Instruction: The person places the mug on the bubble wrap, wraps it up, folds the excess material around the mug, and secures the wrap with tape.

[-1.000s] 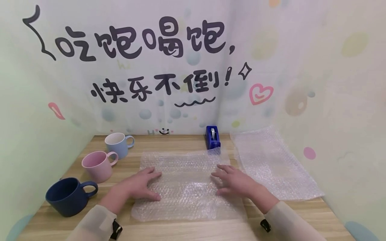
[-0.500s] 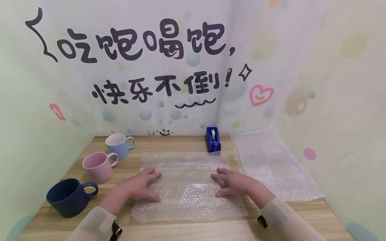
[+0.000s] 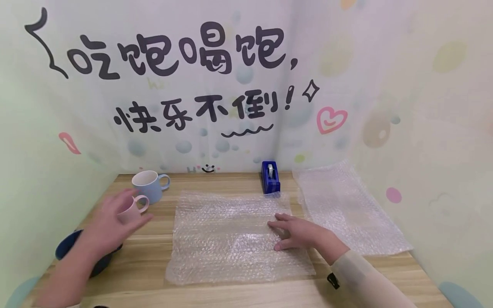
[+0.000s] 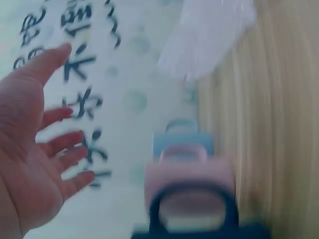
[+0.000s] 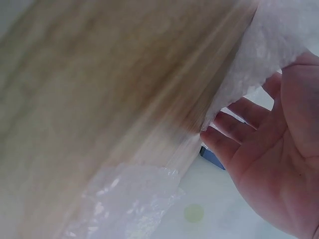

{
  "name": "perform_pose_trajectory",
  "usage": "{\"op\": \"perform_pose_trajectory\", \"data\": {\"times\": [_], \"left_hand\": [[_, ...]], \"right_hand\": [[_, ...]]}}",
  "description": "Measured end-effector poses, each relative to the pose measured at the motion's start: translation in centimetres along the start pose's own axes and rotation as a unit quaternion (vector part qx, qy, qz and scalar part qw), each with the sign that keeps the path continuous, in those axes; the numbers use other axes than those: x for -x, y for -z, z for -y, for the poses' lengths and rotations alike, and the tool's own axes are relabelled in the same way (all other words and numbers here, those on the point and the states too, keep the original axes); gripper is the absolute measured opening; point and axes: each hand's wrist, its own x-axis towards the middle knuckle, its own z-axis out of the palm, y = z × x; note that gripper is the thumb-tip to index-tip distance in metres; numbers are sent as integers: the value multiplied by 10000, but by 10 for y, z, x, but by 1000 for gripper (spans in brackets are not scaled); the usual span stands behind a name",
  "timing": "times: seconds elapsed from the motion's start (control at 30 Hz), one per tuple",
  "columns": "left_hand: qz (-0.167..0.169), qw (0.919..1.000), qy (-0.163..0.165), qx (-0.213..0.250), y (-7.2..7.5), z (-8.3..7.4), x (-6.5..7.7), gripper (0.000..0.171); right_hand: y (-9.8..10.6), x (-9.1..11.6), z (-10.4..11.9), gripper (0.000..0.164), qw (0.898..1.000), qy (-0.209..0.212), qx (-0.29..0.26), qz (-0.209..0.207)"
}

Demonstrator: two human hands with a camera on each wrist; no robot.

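On the table (image 3: 231,296), the central sheet (image 3: 223,237) is laid mid-surface, its right part overlain by the right hand (image 3: 299,233); the side sheet (image 3: 352,209) is spread to its right, and the dispenser (image 3: 271,180) is placed at its back edge, before the wall (image 3: 246,149). To its left, the near mug (image 3: 101,266), middle mug (image 3: 131,212) and far mug (image 3: 151,189) are ranged front to back, the first two partly covered, in the head view, by the left hand (image 3: 108,224).
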Motion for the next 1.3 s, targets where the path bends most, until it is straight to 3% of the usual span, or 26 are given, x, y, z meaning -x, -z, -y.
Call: {"op": "perform_pose_trajectory", "data": {"times": [0.13,0.27,0.33,0.43,0.67,0.8,0.93,1.0,1.17,1.23,1.3], "left_hand": [[-232,9927,1178,-63,23,29,22,112],[-56,9715,2361,-205,29,54,42,138],[18,9620,2728,-119,28,62,50,143],[173,9555,2942,-112,26,72,59,140],[41,9578,2859,-297,24,79,66,93],[28,9510,3082,-252,21,74,66,107],[247,9460,3227,-178,21,66,63,127],[301,9531,3006,-182,22,59,59,126],[-204,9871,1566,-274,22,29,40,103],[-405,9932,1079,-177,18,11,29,95],[-421,9951,890,94,11,-10,16,96]], "right_hand": [[1,1,1,87,10000,-53,-31,11],[1,1,1,86,10000,-68,-45,36],[1,0,1,86,10000,-57,-63,43],[0,-1,1,86,10000,-5,-71,49],[1,-1,2,86,9999,-50,-113,91],[1,-1,1,85,9998,-159,-117,98],[1,-1,2,86,9997,-186,-78,100],[2,-1,3,86,9997,-194,-74,96],[2,-1,3,86,9997,-215,-115,101],[2,-2,3,86,9996,-224,-132,113],[1,-2,2,86,9996,-211,-151,114]]}}
